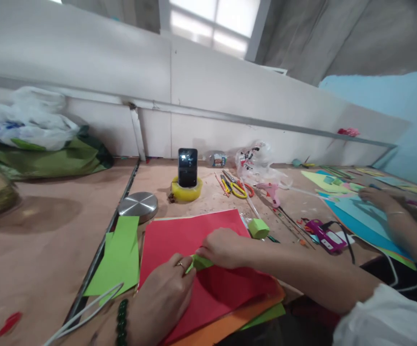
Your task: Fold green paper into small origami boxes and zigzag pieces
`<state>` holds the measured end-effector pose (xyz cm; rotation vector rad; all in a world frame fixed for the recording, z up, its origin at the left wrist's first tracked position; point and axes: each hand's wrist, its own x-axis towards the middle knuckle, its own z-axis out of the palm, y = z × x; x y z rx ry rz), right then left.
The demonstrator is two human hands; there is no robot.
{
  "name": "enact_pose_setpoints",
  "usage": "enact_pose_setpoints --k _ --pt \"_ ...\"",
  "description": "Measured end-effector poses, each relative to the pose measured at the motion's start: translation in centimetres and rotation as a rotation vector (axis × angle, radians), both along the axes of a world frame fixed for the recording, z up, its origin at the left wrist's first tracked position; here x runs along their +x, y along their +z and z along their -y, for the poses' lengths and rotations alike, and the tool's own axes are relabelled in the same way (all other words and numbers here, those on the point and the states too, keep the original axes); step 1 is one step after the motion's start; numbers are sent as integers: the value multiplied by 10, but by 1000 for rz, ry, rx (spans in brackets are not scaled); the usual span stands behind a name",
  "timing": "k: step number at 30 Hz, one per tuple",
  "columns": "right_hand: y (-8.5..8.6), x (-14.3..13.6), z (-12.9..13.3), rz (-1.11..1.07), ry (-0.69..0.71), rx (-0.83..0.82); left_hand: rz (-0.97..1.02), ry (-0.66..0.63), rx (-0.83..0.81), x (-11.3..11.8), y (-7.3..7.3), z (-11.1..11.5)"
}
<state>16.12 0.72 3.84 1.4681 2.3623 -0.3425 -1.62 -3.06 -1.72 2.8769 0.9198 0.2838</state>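
Note:
My left hand (165,293), with a ring and a green bead bracelet, pinches one end of a small green paper piece (201,262). My right hand (224,247) grips the other end, its fingers curled and close to the left ones. Both hands are over a red paper sheet (179,230), which lies on a stack with orange paper (211,331) showing below. Light green paper strips (121,254) lie left of the red sheet. A small green paper cube (258,228) stands just beyond my right wrist.
A phone (187,167) stands in a yellow tape roll (186,193), near a round metal lid (138,205). Scissors (239,190), a pink glue gun (271,192) and a purple device (325,236) lie to the right. Another person's hands (377,198) work over blue paper (360,218) there.

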Motion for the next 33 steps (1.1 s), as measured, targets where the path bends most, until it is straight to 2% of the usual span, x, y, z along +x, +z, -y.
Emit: enact_pose_setpoints --k 4,9,13,19,27,33 --pt "5 -12 -15 75 -49 -122 -42 49 -53 -3 -2 0" --pt "14 -11 -22 79 -3 -267 -130 72 -46 0 -1 2" --pt "14 -8 -22 88 37 -214 -164 64 -55 3 1 0" --pt "7 -5 -21 76 -11 -185 -103 19 36 -1 -2 -1" --pt "1 18 -22 52 -159 -215 -23 1 265 -7 -16 -3" --pt "3 35 -19 70 -216 -254 -4 26 269 -6 -24 -3"
